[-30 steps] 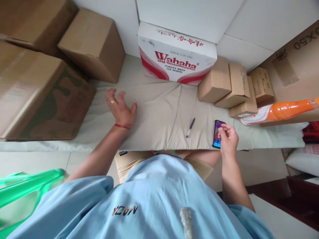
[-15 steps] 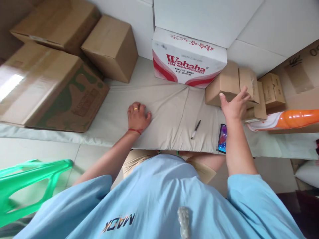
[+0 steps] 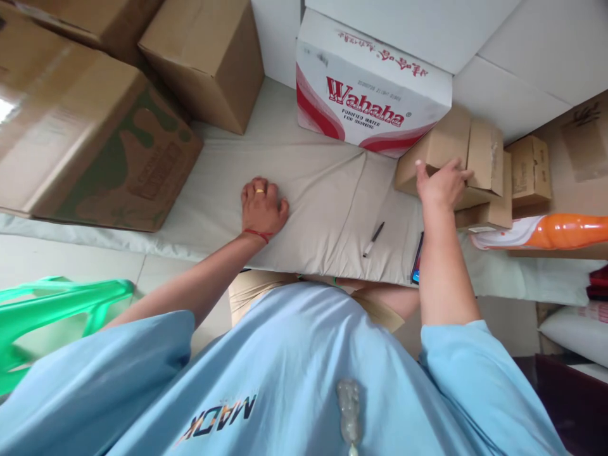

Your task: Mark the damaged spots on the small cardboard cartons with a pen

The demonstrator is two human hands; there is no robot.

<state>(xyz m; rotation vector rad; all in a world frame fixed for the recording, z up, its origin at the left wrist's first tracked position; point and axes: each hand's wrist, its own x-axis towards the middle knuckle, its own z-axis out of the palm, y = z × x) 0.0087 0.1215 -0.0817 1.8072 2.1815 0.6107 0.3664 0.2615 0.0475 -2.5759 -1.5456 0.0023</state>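
Beneath the left hand, a cloth-covered table, creased across the top. Left of that hand, a big brown carton with a green drip print; past the hand and slightly left, a plain brown carton. Farther off, between the two hands, a red-and-white Wahaha purified-water carton. Off the left hand's outer side, nearer the body, a green plastic stool. Right of the right hand, an orange-and-white bottle. Directly at the right hand — a small cardboard box, with a second small box just beside it and a low box right of the fingers. Thumb and fingers well parted there; cannot tell whether only touching or already grasping. Palm down on the cloth with the left, fingers loosely curled, released. Nearer the body than the right hand, a smartphone, mostly hidden by the forearm. Between the hands, closer to the right — a pen. Around the left wrist, a red cord.
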